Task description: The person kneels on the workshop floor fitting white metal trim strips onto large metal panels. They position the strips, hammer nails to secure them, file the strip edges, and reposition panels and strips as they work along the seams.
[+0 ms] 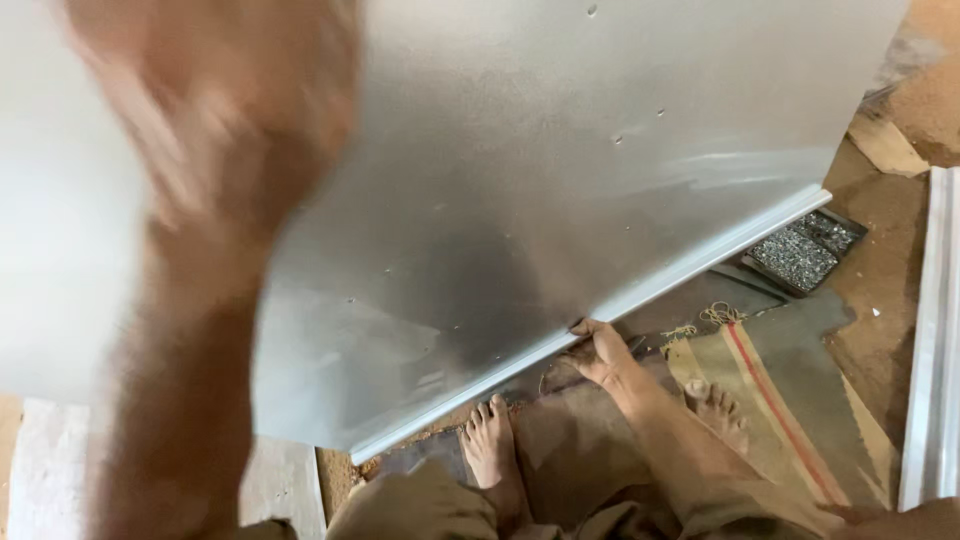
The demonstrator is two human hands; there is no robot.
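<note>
Blurred and close to the lens, left hand (pixel 215 110) raised in front of the metal sheet (pixel 560 200), near its upper left part; too smeared to tell whether open, clenched or touching. Forearm running down from it to the bottom edge of the view.

Farther off, right hand (pixel 598 352) gripping the sheet's lower edge, fingers curled under the folded rim, thumb side toward the body. Sheet large, grey, tilted up and away from the feet, its long lower edge slanting from lower left near the bare left foot (pixel 490 450) up to the right toward the tray of screws (pixel 805 252). Right hand on that edge somewhat right of its middle, clearly the nearer and the only sure hold; left hand well apart from it, up and to the left.

Underfoot, striped sack cloth (pixel 790 390) spread on the floor, right foot (pixel 718 408) resting on it. Pale metal strips (pixel 935 330) lying lengthwise along the right side.
</note>
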